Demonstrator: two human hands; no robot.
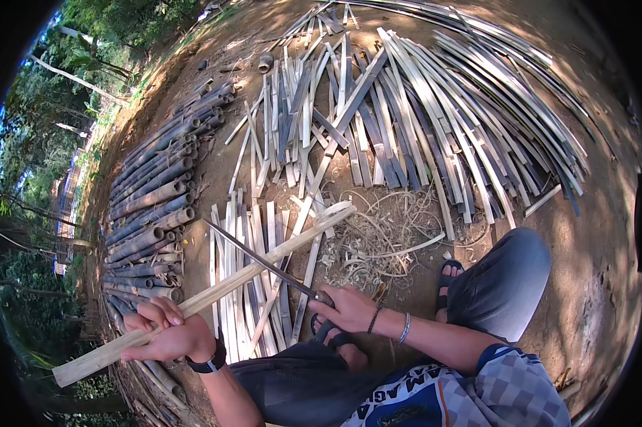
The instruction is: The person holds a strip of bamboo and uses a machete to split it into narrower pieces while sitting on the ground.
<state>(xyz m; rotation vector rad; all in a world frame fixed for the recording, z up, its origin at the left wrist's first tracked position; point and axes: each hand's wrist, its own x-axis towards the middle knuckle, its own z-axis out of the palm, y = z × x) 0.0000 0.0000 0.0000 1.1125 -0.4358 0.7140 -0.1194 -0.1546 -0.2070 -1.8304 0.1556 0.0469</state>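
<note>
My left hand (166,331) is closed around a long pale bamboo strip (235,280). The strip slants from the lower left up to the middle of the view. In my right hand (346,309) is the dark handle of a machete (258,258). Its long narrow blade points up and to the left and crosses the strip near its middle. Whether the edge touches the strip, I cannot tell. Beneath them lies a row of split bamboo strips (228,313) on the ground.
Curly bamboo shavings (378,242) are heaped before my sandalled feet. Cut round bamboo poles (150,192) are stacked at the left. Larger piles of split strips (449,121) spread over the bare earth ahead. Trees (43,142) stand along the far left.
</note>
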